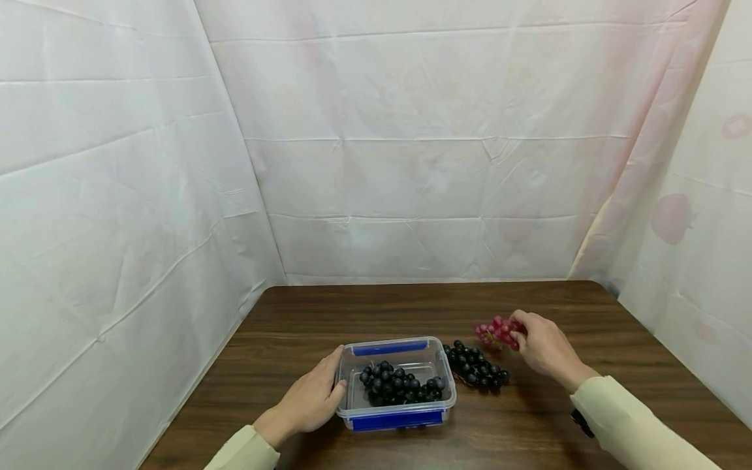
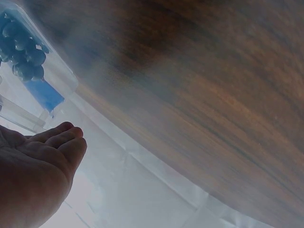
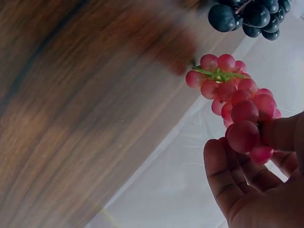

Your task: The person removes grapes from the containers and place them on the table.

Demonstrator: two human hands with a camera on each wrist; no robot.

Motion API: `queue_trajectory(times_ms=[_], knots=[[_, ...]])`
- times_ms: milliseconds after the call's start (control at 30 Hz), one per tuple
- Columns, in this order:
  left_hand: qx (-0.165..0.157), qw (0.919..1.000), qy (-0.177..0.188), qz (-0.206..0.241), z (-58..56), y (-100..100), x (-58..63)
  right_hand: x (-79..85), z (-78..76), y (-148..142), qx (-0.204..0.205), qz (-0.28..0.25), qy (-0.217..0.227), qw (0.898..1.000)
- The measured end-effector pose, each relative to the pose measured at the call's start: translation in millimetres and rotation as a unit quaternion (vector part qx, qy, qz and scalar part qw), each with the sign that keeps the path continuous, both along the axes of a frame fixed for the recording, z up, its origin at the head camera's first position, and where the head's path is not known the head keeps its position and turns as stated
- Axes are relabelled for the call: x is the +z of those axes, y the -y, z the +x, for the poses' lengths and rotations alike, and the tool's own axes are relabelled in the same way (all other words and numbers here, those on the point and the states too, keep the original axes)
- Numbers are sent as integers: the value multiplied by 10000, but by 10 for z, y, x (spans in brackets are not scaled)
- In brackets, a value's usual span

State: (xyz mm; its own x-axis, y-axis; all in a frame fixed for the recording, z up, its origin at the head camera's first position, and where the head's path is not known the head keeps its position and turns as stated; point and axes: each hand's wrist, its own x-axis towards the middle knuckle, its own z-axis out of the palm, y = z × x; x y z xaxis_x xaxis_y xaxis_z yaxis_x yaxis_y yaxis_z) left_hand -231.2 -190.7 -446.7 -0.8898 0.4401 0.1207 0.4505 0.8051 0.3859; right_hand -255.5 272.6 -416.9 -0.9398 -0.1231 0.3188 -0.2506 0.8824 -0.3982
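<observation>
My right hand (image 1: 545,346) pinches one end of a bunch of red grapes (image 3: 237,97) between thumb and fingers, a green stem showing at its far end. Just left of it on the table lies a bunch of black grapes (image 1: 477,367). A clear plastic container (image 1: 352,411) with blue clips stands lidless in front of me, another bunch of black grapes (image 1: 390,384) inside it. Against the container's left side rests my left hand (image 1: 311,395), fingers fairly straight along the wall. In the left wrist view its fingers (image 2: 71,147) reach toward the container.
The dark wood-grain table (image 1: 376,313) has rounded far corners. White sheeting (image 1: 411,163) hangs behind it and on both sides, with faint pink prints at the right. The loose black grapes lie right beside the container's right wall.
</observation>
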Motion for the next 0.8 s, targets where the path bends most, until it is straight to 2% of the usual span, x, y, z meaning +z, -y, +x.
queue_trajectory(times_ms=[400, 667, 800], knots=[[-5, 10000, 33, 3, -17, 13, -26, -57, 24, -73, 122, 233, 448, 9987], [0, 10000, -1, -3, -26, 15, -37, -77, 49, -132, 99, 482, 1133, 9923], [3, 10000, -5, -17, -31, 20, -45, -96, 43, -157, 118, 587, 1287, 9899]])
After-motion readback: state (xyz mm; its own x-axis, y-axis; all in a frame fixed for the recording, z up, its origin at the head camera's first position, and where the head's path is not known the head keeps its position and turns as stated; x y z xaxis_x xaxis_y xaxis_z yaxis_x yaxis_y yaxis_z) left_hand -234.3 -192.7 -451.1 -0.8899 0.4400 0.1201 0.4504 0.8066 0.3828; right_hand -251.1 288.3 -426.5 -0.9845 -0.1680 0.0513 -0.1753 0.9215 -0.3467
